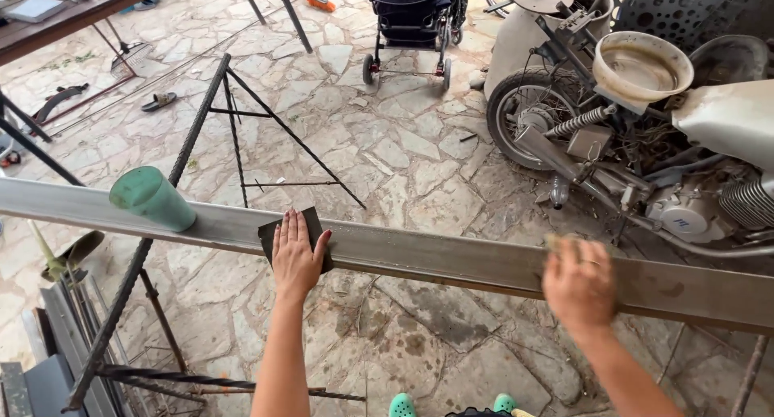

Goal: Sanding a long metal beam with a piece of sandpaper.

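left hand [297, 257]: flat, open, pressing dark sanding sheet [278, 233] on steel beam [451, 260] | right hand [579, 286]: blurred, grip unclear, on beam farther right | beam's long axis left-right, green cup [153, 198] left

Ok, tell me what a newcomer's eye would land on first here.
First the long grey metal beam that crosses the whole view on rebar trestles. The left hand lies flat on a dark sheet of sandpaper on the beam, and the right hand, blurred, is at the beam further right. A green plastic cup lies tipped on the beam at left, and a stripped-down motorcycle stands behind at right.
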